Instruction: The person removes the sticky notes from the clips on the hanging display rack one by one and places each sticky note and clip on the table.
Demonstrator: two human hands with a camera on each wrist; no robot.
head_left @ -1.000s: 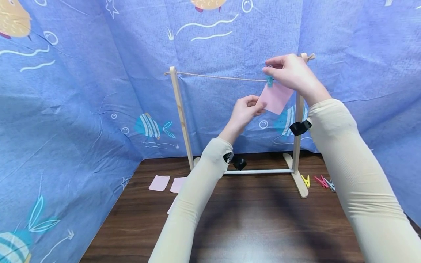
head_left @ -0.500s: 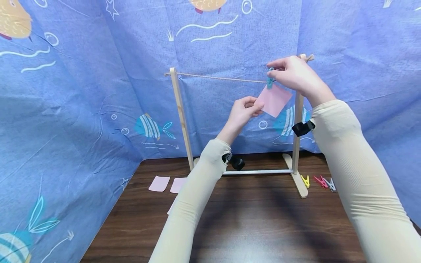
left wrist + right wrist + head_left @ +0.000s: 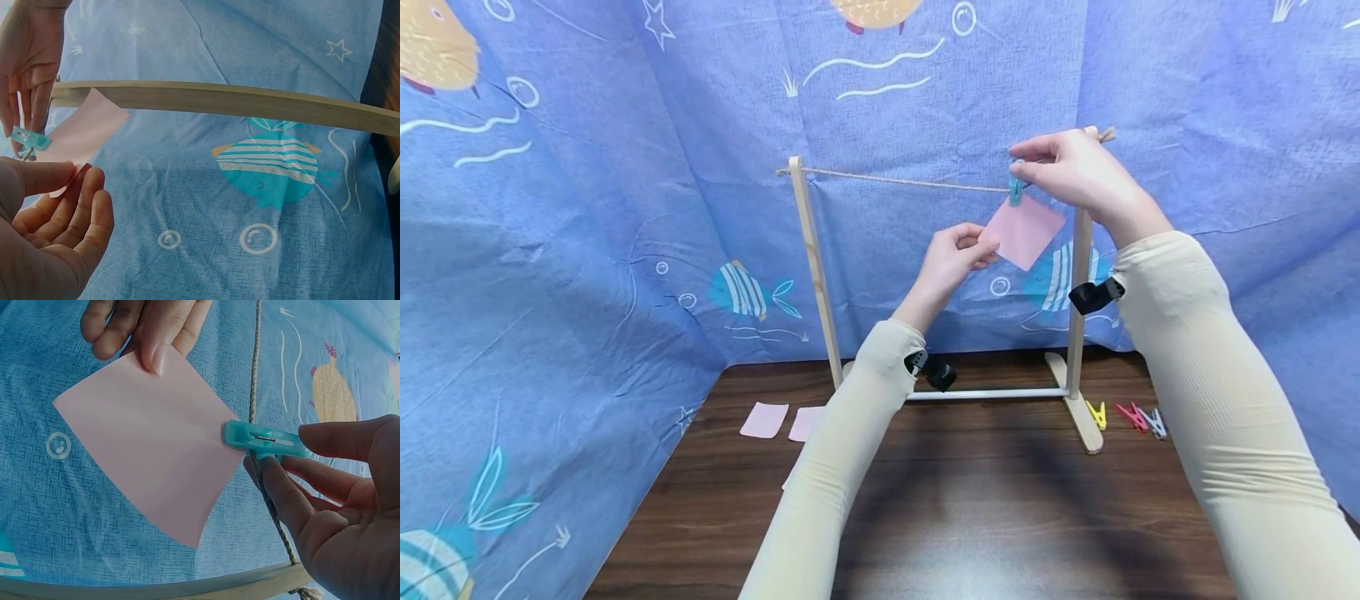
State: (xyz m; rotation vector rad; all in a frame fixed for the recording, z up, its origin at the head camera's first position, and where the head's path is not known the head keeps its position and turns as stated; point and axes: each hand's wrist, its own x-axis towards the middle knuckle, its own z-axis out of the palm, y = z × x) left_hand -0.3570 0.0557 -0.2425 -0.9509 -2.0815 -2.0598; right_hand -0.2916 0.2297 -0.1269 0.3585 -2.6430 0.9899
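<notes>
A square of pink paper [image 3: 1024, 232] hangs tilted just below the cord [image 3: 910, 181] of a wooden stand. My left hand [image 3: 953, 257] pinches its left corner between thumb and fingers. At its upper corner sits a teal clothespin [image 3: 262, 439], its jaws over the paper's edge where the cord runs past. My right hand [image 3: 1078, 175] holds the clothespin's handle end between thumb and fingers. In the left wrist view the teal clothespin [image 3: 31, 139] shows beside the pink paper [image 3: 84, 134]. Right-hand fingers partly hide the clothespin in the head view.
The stand's right post [image 3: 1078, 308] rises behind the right forearm, its left post [image 3: 814, 267] farther left. Several pink papers [image 3: 764, 420] lie at the table's left, one partly under the left sleeve. Yellow [image 3: 1097, 414], red [image 3: 1132, 416] and grey [image 3: 1153, 422] clothespins lie right of the stand's foot.
The right hand, clothespin and paper have come down slightly, the cord's right part dipping with them. The left hand keeps its pinch on the paper's corner.
</notes>
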